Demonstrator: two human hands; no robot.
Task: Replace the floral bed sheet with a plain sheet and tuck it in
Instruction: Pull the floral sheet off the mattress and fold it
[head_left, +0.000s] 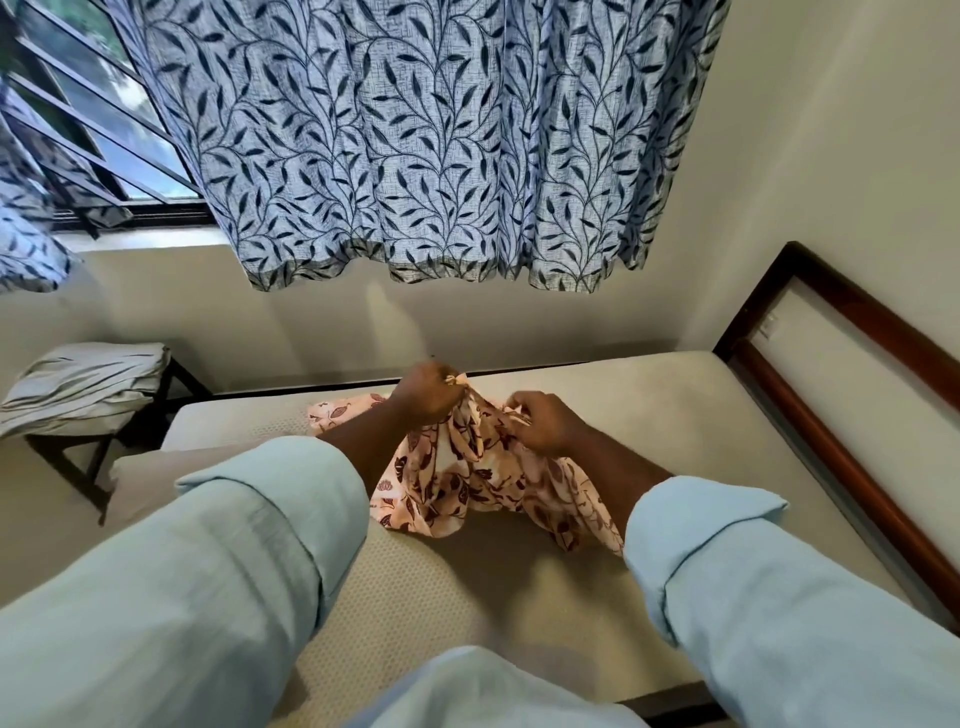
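— How many sheets are seen?

— Two are counted. One pink floral bed sheet with dark maroon leaves (467, 483) is bunched on the bare cream mattress (675, 415), toward its far edge. One pale grey plain sheet (83, 384), folded, is laid on a small dark-framed desk (183, 373), well apart to the left of the bed.

— How is the floral one held?

— It is gripped by two hands. A gathered fold at the top of the bunch is clenched in the fingers of the left hand (426, 392). Another fold is pinched by the fingers of the right hand (545, 423), near the first. Two rolled light-blue sleeves (234, 545) are seen.

— What else is counted?

— Two blue-and-white leaf-print curtain panels (426, 145) are hung at one barred window (104, 119). One dark wooden headboard (831, 457) is set at the right.
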